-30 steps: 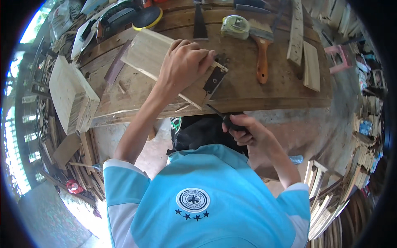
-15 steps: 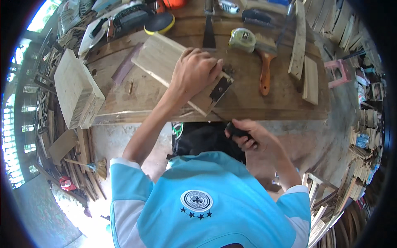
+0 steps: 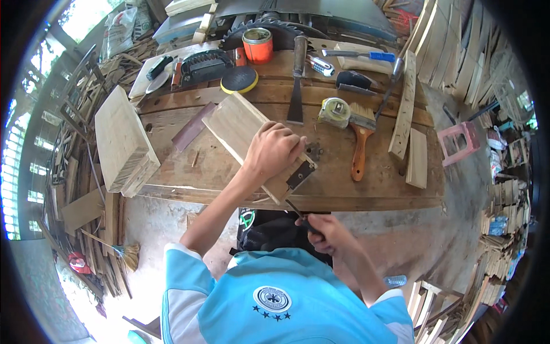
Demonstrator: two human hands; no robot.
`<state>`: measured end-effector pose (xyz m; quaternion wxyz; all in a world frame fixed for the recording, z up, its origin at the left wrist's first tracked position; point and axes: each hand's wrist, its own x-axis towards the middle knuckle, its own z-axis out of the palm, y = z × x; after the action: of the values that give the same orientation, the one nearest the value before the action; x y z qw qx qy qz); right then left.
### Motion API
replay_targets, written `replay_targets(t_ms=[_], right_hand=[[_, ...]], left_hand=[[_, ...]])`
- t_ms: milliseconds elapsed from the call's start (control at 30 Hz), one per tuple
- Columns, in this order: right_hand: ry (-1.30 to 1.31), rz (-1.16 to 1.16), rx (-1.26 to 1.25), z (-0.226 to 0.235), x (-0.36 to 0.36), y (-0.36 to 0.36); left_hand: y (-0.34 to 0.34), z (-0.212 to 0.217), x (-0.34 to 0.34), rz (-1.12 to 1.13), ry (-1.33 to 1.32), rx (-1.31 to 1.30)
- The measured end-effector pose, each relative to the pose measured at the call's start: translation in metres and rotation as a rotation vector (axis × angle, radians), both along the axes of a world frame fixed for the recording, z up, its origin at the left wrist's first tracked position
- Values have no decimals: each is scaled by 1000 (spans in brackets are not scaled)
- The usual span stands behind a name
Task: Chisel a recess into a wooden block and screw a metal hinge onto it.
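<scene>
My left hand (image 3: 274,150) is closed over a pale wooden piece (image 3: 232,117) lying aslant on the workbench, its fingers curled round the upper edge. A dark rectangular metal plate (image 3: 300,175) sits on the end of this piece nearest my right hand. Below that end, just off the bench's front edge, my right hand (image 3: 327,232) grips the black handle of a screwdriver (image 3: 311,225). Its thin dark shaft points up and left to the wooden piece's near corner; whether the tip touches cannot be made out.
On the workbench (image 3: 240,198) lie a putty knife (image 3: 295,103), tape measure (image 3: 334,112), paintbrush (image 3: 359,152), round sanding pad (image 3: 239,79) and orange-red can (image 3: 258,47). A thick wooden block (image 3: 120,143) stands at left, with wood strips (image 3: 416,160) at right. A toothed saw blade (image 3: 234,39) is behind.
The view has tilted up, so more of the bench's far side shows. My right hand has brought the screwdriver slightly left, closer under the wooden piece's corner. My left hand keeps its hold.
</scene>
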<state>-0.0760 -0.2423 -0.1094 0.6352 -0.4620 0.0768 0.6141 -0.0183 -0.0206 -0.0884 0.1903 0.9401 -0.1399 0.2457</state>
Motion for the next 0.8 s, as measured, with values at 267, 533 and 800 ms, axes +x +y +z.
replay_targets(t_ms=[267,533,800], right_hand=[[-15,-14,167,-15,-8,-6],[-163,-489,159,-39,-45,-35],[-252,-696,54,-40,-45,-51]], left_hand=[[32,0,38,-51,104,-353],[176,51,206,340,293,-37],[207,48,260,342,510,-50]])
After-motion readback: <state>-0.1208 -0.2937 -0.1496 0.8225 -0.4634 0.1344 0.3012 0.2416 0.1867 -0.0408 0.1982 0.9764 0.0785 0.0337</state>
